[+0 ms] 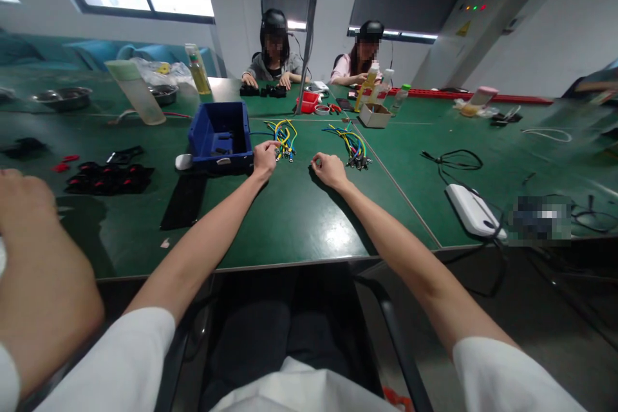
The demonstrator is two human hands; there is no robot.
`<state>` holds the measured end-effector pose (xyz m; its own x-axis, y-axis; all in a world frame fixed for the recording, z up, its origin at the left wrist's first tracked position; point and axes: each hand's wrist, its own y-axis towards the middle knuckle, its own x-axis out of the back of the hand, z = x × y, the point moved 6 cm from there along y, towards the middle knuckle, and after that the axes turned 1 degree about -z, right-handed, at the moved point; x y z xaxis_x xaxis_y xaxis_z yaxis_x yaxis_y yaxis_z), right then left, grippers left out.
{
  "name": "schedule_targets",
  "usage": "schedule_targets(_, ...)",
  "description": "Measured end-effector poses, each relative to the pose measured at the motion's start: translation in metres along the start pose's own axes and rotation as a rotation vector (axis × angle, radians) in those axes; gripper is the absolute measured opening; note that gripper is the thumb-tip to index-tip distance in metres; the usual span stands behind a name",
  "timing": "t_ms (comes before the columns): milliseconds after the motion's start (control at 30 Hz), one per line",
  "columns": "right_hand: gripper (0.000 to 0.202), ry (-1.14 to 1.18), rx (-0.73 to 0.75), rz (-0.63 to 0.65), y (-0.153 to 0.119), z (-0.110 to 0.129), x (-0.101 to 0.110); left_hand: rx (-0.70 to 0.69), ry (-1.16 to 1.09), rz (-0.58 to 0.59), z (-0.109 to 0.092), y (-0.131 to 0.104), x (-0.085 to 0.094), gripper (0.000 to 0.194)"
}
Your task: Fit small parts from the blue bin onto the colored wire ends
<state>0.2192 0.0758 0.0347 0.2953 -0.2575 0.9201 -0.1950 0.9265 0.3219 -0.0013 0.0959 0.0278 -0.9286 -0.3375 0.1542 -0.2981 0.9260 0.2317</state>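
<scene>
My left hand [265,159] is closed at the left edge of a loose bundle of yellow, blue and green wires [288,135] with metal end terminals; its fingertips pinch at a wire there. Just right of that bundle, my right hand [329,170] rests low over the table with fingers curled and thumb against the index finger. Whatever it may hold is too small to make out. A second bundle of similar wires [356,149], with dark ends toward me, lies beyond my right hand. Beside my left hand stands a blue plastic bin [219,135] with a few dark pieces inside.
On the green table [290,225] lie a black flat pad [183,203], black-and-red parts [109,179] and a white power bank [476,209] with a black cable. Another person's arm [43,270] is close on my left. Two people sit opposite, behind bottles and a small box [375,116].
</scene>
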Motion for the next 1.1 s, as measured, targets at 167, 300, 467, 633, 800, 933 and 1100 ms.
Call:
schedule_targets(167, 0.038, -0.156, 0.023, 0.061, -0.01, 0.017, 0.006, 0.054, -0.136, -0.095, -0.004, -0.03, -0.01, 0.032)
schedule_targets(300, 0.05, -0.133, 0.08, 0.058, -0.015, 0.047, 0.005, 0.031, -0.189, -0.098, -0.014, -0.056, -0.019, 0.027)
schedule_targets(467, 0.049, 0.161, 0.14, 0.062, -0.004, 0.069, -0.009, -0.11, -0.162, -0.062, -0.025, -0.074, -0.011, 0.017)
schedule_targets(633, 0.039, 0.876, 0.121, 0.118, 0.008, 0.059, -0.02, -0.117, -0.131, 0.072, -0.027, -0.078, -0.013, 0.015)
schedule_targets(800, 0.023, 1.273, -0.098, 0.128, 0.011, 0.052, -0.029, -0.094, -0.164, 0.208, -0.027, -0.078, -0.025, 0.019)
schedule_targets(933, 0.019, 1.263, -0.172, 0.046, 0.012, 0.046, -0.033, -0.14, -0.019, 0.239, -0.026, -0.075, -0.024, 0.023)
schedule_targets(1100, 0.028, 1.195, -0.131, -0.068, 0.01, 0.041, -0.033, -0.339, 0.322, 0.316, -0.032, -0.07, -0.022, 0.012)
